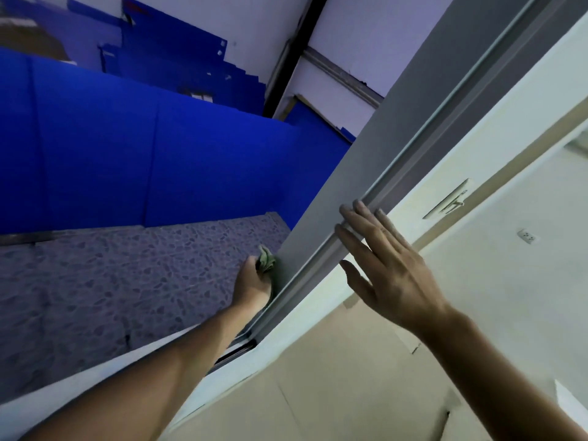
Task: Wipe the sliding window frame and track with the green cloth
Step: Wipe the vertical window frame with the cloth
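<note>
My left hand [253, 283] reaches out through the open window and is shut on the crumpled green cloth [265, 259], pressing it against the outer face of the grey window frame [375, 154]. My right hand [386, 265] lies flat and open on the inner edge of the frame, its fingertips over the frame's raised ridge. The bottom track [237, 351] shows as a dark slot under my left forearm. Most of the cloth is hidden inside my fist.
A white window latch [447, 200] sits on the sliding panel right of my right hand. A wall socket [526, 236] is on the pale inside wall. Outside are a speckled ledge [127, 281] and blue panels [159, 160].
</note>
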